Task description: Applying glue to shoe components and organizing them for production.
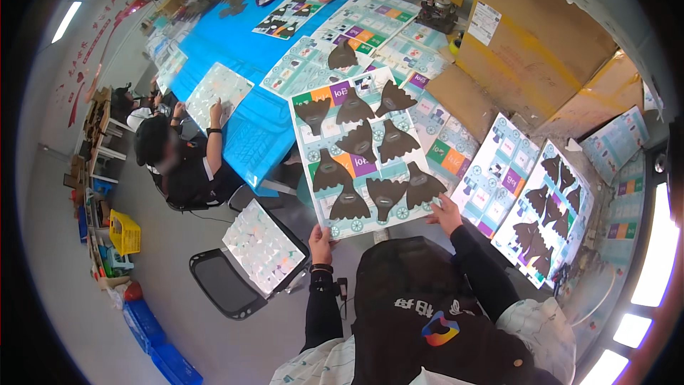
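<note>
Right now you hold a patterned sheet (358, 227) tilted up in front of you, just beyond your black apron (399, 278), with a hand at each of its lower corners. Your left hand (320, 244) pinches the lower left corner, and your right hand (447, 215) pinches the edge near the lower right one; the fingers behind the sheet are hidden, so you cannot tell how they lie. Nine dark brown flared shapes with scalloped ends sit over the sheet's coloured squares and wheel pictures, some pointing up and some down. Past its top edge, one loose brown shape (343, 55) lies on the printed sheets that cover part of the desk, whose blue cover (253, 146) shows farther left. To your right, a second sheet with brown shapes (509, 244) stands beside a plain printed sheet (491, 199), and a big cardboard box (541, 28) rises behind them. To your left, a co-worker in a dark cap (153, 135) sits by the desk with both hands on a pale sheet (217, 93), and two more people sit at the far end, near another sheet with brown shapes (256, 27). Below, a pale spotted sheet (260, 249) rests on a dark chair (224, 285), while a yellow basket (125, 233) is farther left.
</note>
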{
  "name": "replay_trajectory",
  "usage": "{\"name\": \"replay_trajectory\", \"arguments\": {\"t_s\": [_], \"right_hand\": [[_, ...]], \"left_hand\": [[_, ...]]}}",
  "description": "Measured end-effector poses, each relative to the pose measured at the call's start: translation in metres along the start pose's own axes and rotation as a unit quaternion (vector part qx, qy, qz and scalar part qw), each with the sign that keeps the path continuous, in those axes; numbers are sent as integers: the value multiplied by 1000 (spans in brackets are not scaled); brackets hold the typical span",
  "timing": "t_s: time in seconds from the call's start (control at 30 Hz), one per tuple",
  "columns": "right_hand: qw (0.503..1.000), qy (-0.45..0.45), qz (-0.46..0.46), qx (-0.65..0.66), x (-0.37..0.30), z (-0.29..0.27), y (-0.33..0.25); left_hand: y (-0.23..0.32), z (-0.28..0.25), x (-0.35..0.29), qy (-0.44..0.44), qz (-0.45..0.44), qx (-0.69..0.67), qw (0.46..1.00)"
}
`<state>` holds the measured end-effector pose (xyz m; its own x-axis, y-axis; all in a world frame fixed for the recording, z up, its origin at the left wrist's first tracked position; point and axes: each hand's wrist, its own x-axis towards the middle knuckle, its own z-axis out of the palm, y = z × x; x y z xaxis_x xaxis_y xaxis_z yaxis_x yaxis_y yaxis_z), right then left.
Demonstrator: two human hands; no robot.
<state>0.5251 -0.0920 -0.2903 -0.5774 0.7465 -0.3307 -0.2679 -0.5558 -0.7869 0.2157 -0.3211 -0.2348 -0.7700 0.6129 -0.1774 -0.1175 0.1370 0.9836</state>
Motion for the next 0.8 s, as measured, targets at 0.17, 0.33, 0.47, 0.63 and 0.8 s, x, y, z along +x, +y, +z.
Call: {"name": "replay_trajectory", "arguments": {"t_s": [0.17, 0.33, 0.47, 0.63, 0.8], "right_hand": [[999, 28, -12, -18, 2, -4, -7], [997, 53, -48, -20, -12, 0, -38], [997, 30, -65, 14, -36, -15, -74], [990, 126, -68, 3, -81, -84, -91], [976, 203, -61, 42, -128, -140, -72]], "left_hand": [[-3, 9, 10, -16, 11, -3, 1000], [11, 33, 41, -45, -7, -43, 998], [33, 79, 79, -60, -30, -76, 995], [53, 145, 133, -103, 20, -111, 988], [96, 172, 236, -124, 12, -104, 987]]}}
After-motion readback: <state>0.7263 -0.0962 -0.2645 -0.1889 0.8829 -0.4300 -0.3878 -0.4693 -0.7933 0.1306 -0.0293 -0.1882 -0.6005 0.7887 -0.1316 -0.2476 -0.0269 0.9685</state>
